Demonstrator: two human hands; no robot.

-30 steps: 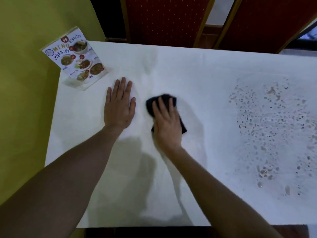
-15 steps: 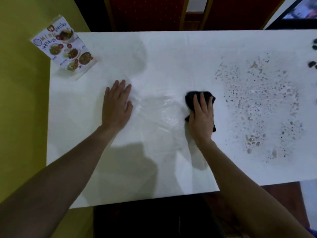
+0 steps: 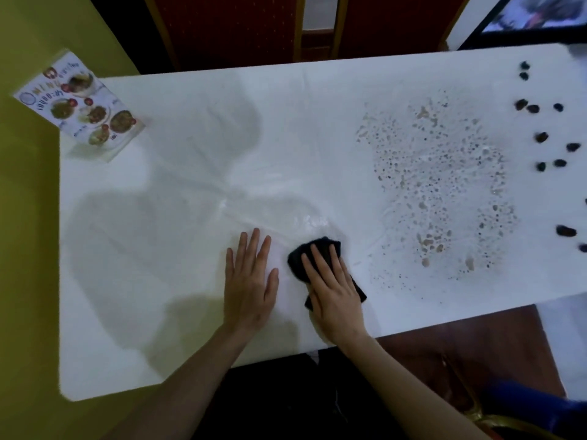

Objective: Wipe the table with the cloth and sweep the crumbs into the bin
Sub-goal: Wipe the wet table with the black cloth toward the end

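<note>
Near the front edge of the white table (image 3: 165, 281), around its middle, the right hand (image 3: 336, 293) is pressing flat on a dark cloth (image 3: 320, 249), fingers spread over it rather than curled round it, so the cloth is being pinned to the surface, not gripped. Just to its left, the left hand (image 3: 249, 287) is lying open, palm down, bracing on the tabletop and holding nothing.

Judging by this, the wiping step is in hand. A faint wet sheen (image 3: 305, 222) is showing just beyond the cloth, while a wide patch of speckled residue (image 3: 435, 192) is lying to the right, still uncleared. Further right, dark crumbs (image 3: 540, 138) are sitting scattered towards the table's right end, well apart from the cloth. A menu card (image 3: 81, 104) is standing at the far left corner, out of the way.

No bin is showing anywhere, so I cannot tell where the crumbs are to go.

The next move is probably calling for the cloth to be pushed rightward into the speckled patch with steady downward pressure. The crumbs then need gathering towards one edge, not scattering off the far side, with the free hand cupping to catch them.
</note>
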